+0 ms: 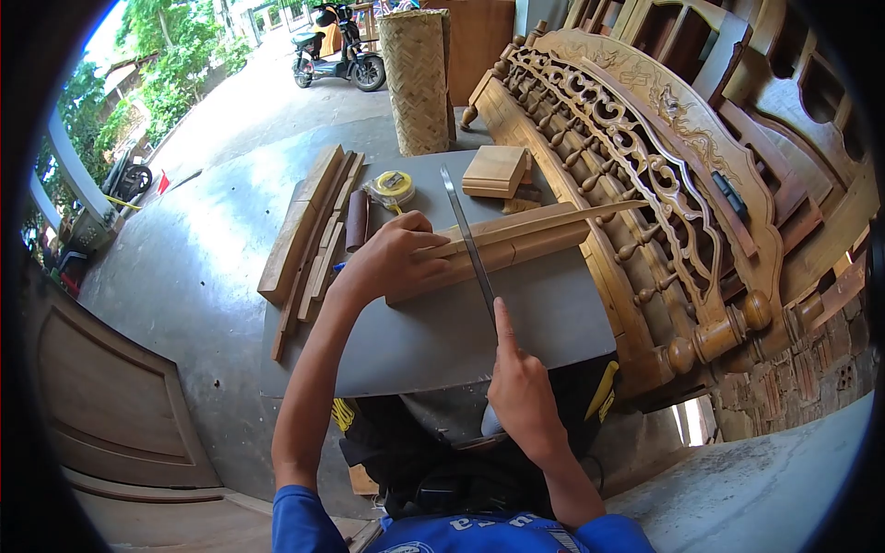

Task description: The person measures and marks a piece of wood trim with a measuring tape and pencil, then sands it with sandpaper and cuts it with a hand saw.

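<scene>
My right hand (523, 392) is closed round the near end of a long, thin metal file (467, 235), with the index finger stretched along it. The file lies across a narrow wooden strip (535, 219), its far tip pointing away from me. The strip rests along a thicker wooden block (544, 247) on the grey table (429, 346). My left hand (396, 256) grips the strip's left end, its fingers bent over the wood. The handle of the file is hidden in my right hand.
Several wooden strips (309, 226) lie at the table's left, beside a brown sandpaper roll (357, 221) and a yellow tape roll (392, 187). A wooden block stack (496, 172) sits at the back. Carved wooden furniture panels (636, 157) lean close on the right.
</scene>
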{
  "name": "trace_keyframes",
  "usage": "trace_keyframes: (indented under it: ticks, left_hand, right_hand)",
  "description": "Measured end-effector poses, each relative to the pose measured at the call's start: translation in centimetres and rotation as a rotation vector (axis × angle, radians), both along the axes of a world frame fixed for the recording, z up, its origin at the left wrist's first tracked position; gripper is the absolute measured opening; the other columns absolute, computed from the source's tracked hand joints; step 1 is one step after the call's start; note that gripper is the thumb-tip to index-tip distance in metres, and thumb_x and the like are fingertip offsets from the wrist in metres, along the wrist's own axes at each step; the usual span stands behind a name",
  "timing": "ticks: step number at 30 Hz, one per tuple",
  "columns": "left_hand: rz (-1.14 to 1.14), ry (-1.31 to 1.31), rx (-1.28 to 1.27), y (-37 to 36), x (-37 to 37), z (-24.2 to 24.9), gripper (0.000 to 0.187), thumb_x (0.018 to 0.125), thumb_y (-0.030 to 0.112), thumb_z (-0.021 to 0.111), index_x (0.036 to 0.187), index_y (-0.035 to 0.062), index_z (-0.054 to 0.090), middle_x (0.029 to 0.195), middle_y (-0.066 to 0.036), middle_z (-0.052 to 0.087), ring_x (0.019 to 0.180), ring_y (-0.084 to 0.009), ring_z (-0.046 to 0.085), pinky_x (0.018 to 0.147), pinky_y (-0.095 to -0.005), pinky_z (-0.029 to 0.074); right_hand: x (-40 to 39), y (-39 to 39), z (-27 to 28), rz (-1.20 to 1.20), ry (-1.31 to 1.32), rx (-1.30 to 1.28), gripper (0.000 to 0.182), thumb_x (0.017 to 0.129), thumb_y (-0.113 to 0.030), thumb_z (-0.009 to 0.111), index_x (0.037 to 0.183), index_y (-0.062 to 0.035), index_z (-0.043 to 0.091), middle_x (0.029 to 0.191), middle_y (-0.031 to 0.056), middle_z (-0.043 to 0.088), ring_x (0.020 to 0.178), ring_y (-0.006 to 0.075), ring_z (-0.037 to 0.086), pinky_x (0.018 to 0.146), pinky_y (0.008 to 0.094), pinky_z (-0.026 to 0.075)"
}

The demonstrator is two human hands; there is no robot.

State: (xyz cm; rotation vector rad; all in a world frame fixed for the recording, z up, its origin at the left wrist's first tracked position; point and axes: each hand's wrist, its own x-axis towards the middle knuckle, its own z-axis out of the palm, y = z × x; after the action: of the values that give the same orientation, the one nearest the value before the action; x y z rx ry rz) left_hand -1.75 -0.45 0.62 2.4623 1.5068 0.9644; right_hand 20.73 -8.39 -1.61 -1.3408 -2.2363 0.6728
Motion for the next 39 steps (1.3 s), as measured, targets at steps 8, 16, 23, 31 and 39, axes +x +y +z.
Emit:
trace_keyframes:
  ticks: [8,16,23,31,39]
  left_hand:
    - [-0.025,-0.079,-0.082,0.4,0.0,0.3,0.021,0.077,0.017,0.066,0.091,0.0001,0.068,0.080,-0.015,0.062,0.069,-0.0282,0.061,0.067,-0.0357,0.049]
    - [0.100,-0.090,-0.022,0.2,0.8,-0.7,0.017,0.077,0.014,0.064,0.087,0.0006,0.068,0.078,-0.015,0.060,0.074,-0.0299,0.059,0.071,-0.0383,0.046]
    - [0.235,-0.172,-0.061,-0.4,1.6,-0.7,0.017,0.075,0.016,0.065,0.085,0.0033,0.069,0.079,-0.013,0.059,0.074,-0.0303,0.058,0.070,-0.0389,0.046]
    - [0.238,-0.074,0.031,0.2,1.3,-1.1,0.017,0.071,0.013,0.064,0.083,0.0016,0.067,0.077,-0.013,0.058,0.072,-0.0301,0.059,0.068,-0.0383,0.046]
    - [0.319,0.024,0.159,0.7,1.5,-1.6,0.015,0.071,0.013,0.061,0.082,0.0039,0.063,0.079,-0.012,0.056,0.077,-0.0313,0.058,0.068,-0.0404,0.045]
  right_hand:
    - [-0.6,1.0,0.8,-0.018,-0.032,-0.011,0.072,0.075,0.004,0.047,0.140,-0.0046,0.016,0.067,0.0235,0.058,0.064,0.0390,0.061,0.060,0.0467,0.049]
    - [-3.1,4.0,1.7,-0.017,-0.013,0.020,0.069,0.075,0.005,0.045,0.139,-0.0018,0.018,0.066,0.0263,0.058,0.066,0.0413,0.060,0.061,0.0483,0.049]
    - [-5.6,6.0,1.5,-0.003,0.037,0.061,0.066,0.075,0.004,0.044,0.137,0.0003,0.021,0.069,0.0285,0.059,0.069,0.0422,0.060,0.063,0.0489,0.050]
    - [-7.7,9.0,1.7,0.001,0.020,0.149,0.059,0.080,-0.001,0.047,0.135,0.0020,0.027,0.075,0.0266,0.061,0.075,0.0405,0.061,0.068,0.0468,0.051]
    - [-9.6,12.1,2.1,0.005,-0.110,0.178,0.050,0.085,-0.009,0.044,0.132,0.0034,0.033,0.085,0.0245,0.063,0.082,0.0356,0.063,0.071,0.0417,0.052]
